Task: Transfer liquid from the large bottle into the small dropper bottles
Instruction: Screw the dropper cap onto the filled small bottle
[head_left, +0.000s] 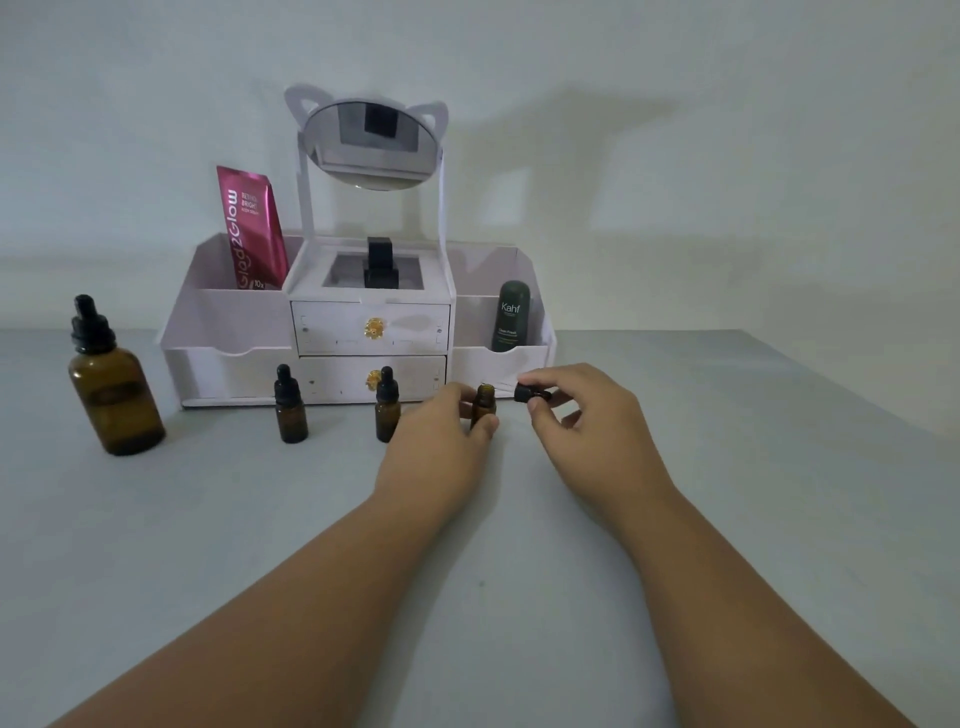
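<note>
A large amber bottle (115, 389) with a black dropper cap stands at the far left of the table. Two small amber dropper bottles (291, 408) (387, 408) stand capped in front of the organizer. A third small bottle (483, 405) stands uncapped on the table, and my left hand (441, 441) grips it between thumb and fingers. My right hand (576, 415) holds its black dropper cap (531, 392) just right of the open neck, tilted sideways.
A white drawer organizer (363, 338) with a cat-ear mirror (370, 143) stands at the back. It holds a pink sachet (254, 228), a dark green Kahf bottle (511, 317) and a black item (381, 262). The grey table (727, 519) stretches toward me.
</note>
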